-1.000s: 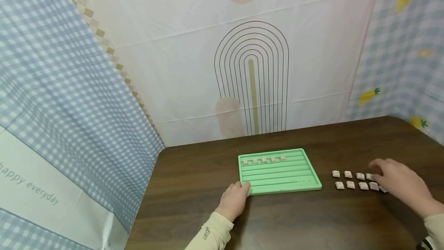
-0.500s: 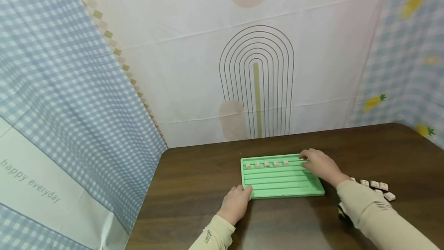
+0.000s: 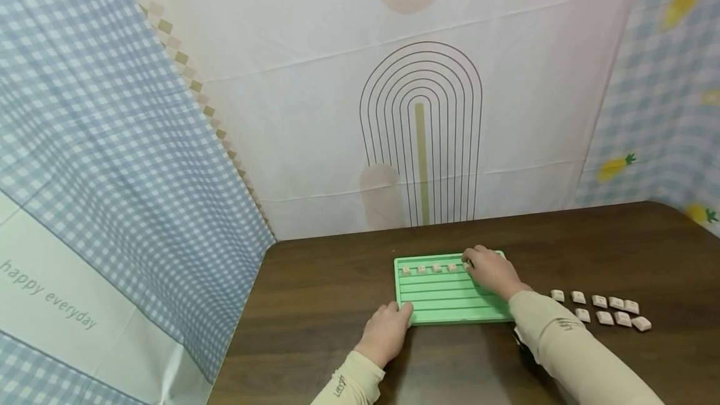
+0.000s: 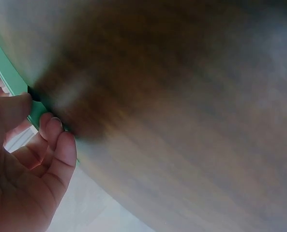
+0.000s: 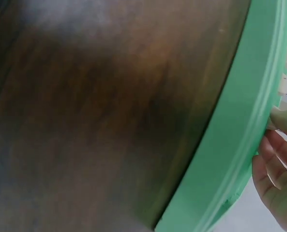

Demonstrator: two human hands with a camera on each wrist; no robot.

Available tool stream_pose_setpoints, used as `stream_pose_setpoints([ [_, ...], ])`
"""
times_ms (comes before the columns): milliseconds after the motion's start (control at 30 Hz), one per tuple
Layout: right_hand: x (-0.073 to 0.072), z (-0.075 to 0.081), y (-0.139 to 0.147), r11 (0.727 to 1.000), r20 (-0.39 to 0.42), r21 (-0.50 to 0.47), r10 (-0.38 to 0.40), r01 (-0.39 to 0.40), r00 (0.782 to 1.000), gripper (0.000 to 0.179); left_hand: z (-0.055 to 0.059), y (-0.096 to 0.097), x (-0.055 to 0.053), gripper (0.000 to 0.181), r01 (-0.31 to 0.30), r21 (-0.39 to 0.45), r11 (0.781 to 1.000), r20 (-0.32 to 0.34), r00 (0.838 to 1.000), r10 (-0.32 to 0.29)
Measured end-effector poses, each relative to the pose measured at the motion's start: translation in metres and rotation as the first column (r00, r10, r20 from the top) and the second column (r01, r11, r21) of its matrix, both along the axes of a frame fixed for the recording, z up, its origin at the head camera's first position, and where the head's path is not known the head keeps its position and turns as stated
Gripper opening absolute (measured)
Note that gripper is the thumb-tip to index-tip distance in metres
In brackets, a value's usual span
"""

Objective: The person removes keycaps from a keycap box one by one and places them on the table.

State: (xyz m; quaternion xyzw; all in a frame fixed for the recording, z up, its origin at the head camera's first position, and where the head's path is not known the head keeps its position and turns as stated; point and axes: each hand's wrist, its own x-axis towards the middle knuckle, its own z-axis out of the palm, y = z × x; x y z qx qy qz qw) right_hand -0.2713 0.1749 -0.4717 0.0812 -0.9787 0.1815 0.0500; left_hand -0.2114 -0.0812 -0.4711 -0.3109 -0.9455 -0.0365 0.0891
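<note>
A green ridged tray (image 3: pixel 439 315) lies on the table with a row of small white keycaps (image 3: pixel 437 268) along its back ridge. My left hand (image 3: pixel 387 333) grips the tray's front left corner, thumb and curled fingers at the green edge (image 4: pixel 37 112) in the left wrist view. Over the back right part of the tray, my right hand (image 3: pixel 495 272) reaches to the right end of that row. Its thumb and fingers pinch a white keycap (image 5: pixel 271 125), mostly hidden by the fingers, just inside the tray's wall (image 5: pixel 240 111).
Several loose white keycaps (image 3: pixel 599 300) lie in two rough rows on the brown wooden table (image 3: pixel 315 292), right of the tray and beside the right sleeve (image 3: pixel 568 336). A patterned cloth (image 3: pixel 315 142) hangs behind the table's back edge.
My right hand has moved left from the loose keycaps to the tray, reaching the right end of the row. My left hand keeps its hold on the tray corner. The head view has shifted slightly.
</note>
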Motion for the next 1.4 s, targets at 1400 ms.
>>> stream_pose_setpoints([
  [1400, 0.119, 0.02, 0.092, 0.99, -0.126, 0.138, 0.046, -0.028, 0.991, 0.011, -0.002, 0.001, -0.001, 0.013, -0.029, 0.002, 1.0, 0.035, 0.999, 0.029],
])
